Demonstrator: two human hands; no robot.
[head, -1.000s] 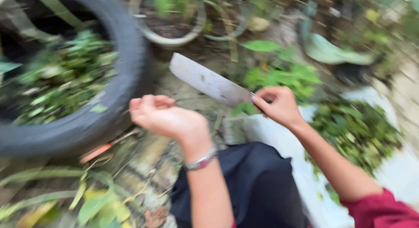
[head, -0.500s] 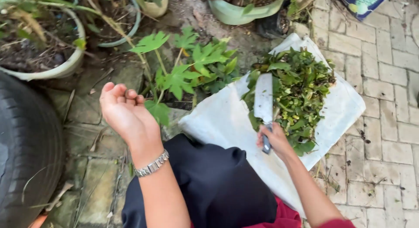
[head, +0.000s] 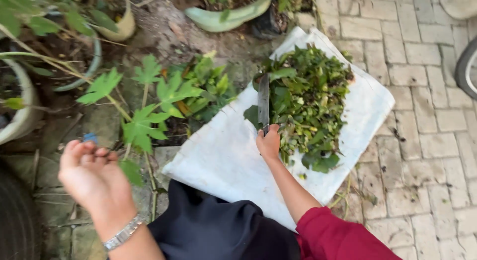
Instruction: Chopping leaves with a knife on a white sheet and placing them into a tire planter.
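knife (head: 263,103) handle hidden inside right hand (head: 270,142), blade seen nearly edge-on, left hand (head: 92,178) motion-blurred with palm contents not readable, grey wheel (head: 466,66) cut by right edge, pale pot (head: 15,116) cut by left edge, sheet (head: 238,155) near corner hidden under dark clothing

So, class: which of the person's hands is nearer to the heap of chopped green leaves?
Right. The right hand holds the knife at the leaf heap's edge; the left hand is raised apart, beyond the white sheet.
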